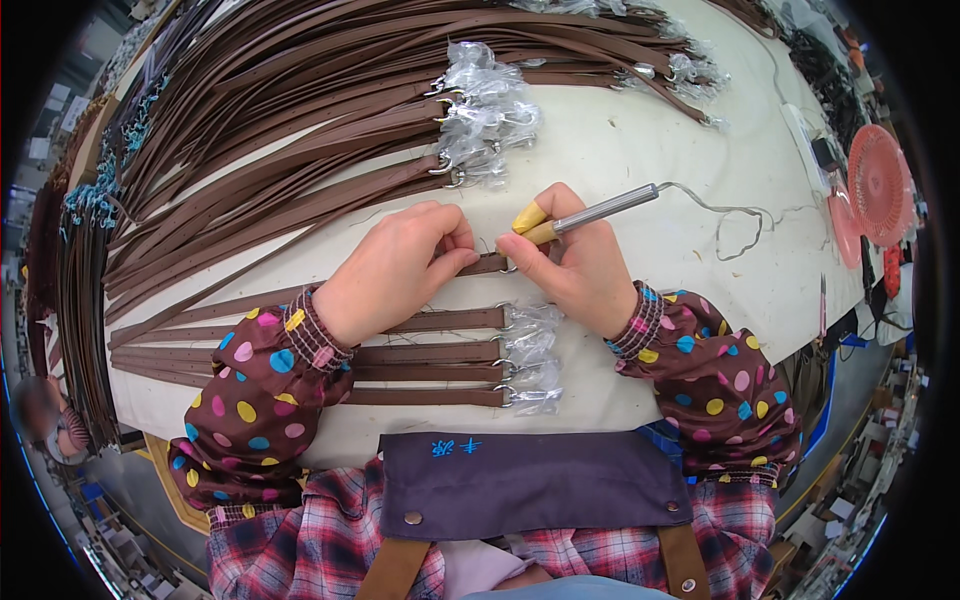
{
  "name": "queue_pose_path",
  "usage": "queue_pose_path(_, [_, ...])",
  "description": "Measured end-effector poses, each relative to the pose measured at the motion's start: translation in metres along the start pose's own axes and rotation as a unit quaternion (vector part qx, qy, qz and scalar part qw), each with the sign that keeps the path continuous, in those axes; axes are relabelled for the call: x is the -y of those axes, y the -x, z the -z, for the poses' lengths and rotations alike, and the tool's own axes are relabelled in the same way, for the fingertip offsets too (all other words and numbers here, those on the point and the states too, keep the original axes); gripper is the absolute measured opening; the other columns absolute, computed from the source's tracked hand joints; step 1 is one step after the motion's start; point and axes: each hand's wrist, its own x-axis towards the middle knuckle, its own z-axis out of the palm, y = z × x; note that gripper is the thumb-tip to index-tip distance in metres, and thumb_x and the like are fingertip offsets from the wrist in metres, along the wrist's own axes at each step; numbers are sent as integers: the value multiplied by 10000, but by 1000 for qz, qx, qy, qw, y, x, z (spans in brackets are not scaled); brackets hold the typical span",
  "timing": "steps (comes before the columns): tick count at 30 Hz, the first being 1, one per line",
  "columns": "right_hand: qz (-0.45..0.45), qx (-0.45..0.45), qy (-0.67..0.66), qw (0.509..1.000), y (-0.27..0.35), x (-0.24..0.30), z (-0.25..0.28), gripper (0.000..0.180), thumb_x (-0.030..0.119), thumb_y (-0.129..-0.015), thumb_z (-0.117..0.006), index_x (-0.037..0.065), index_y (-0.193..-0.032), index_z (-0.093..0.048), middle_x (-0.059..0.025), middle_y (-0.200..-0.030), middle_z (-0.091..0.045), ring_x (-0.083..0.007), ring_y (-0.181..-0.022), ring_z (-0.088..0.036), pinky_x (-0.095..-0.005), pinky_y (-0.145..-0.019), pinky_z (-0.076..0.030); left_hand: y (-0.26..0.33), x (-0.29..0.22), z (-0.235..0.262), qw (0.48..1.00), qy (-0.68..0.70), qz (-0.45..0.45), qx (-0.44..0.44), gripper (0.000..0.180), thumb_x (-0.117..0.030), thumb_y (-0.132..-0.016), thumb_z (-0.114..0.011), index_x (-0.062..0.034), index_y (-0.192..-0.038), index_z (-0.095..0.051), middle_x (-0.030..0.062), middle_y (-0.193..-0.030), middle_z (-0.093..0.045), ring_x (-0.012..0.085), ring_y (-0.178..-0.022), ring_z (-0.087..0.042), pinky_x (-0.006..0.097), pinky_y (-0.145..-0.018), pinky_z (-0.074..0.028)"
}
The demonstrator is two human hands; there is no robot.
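At the centre of the frame a brown strap (480,266) lies flat on the counter (620,150), its metal ring end between the two hands. The left hand (395,265) pinches the strap down with fingers closed on it; the right hand (575,265) is clamped around a heated pen tool (590,213) with a yellow grip and a steel barrel, its tip down at the strap end, though the tip itself is hidden by the fingers.

The likely risk, as I judge it, is the hot tip touching a fingertip or scorching the smooth strap face, since both hands crowd the same small spot. The thin grey cord (730,222) curling toward the right could also snag and tug the tool.

Just below, finished straps (440,358) lie in parallel rows, matte and leather-like, their clasps in crinkled clear plastic wrap (530,355). A large fan of the same straps (290,130) fills the upper left, and a pink round fan (880,180) sits at the right edge.
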Motion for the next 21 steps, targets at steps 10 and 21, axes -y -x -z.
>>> queue_pose_path(10, [6,0,10,1000,-1,-1,-1,284,198,-874,-678,22,-902,-457,-70,-697,-599,-125,-575,-574,-258,-518,-442,1,-8,-2,999,21,4,-26,117,-82,-908,-585,-4,-927,-499,88,-739,-583,130,-533,-536,279,-470,-416])
queue_pose_path(21, [5,3,24,1000,-1,-3,-2,291,204,-871,-678,23,-895,-451,-82,-687,-592,-149,-568,-584,-271,-518,-450,1,-11,-4,979,169,111,-6,157,-97,-915,-579,14,-886,-470,78,-653,-594,135,-498,-584,275,-460,-453])
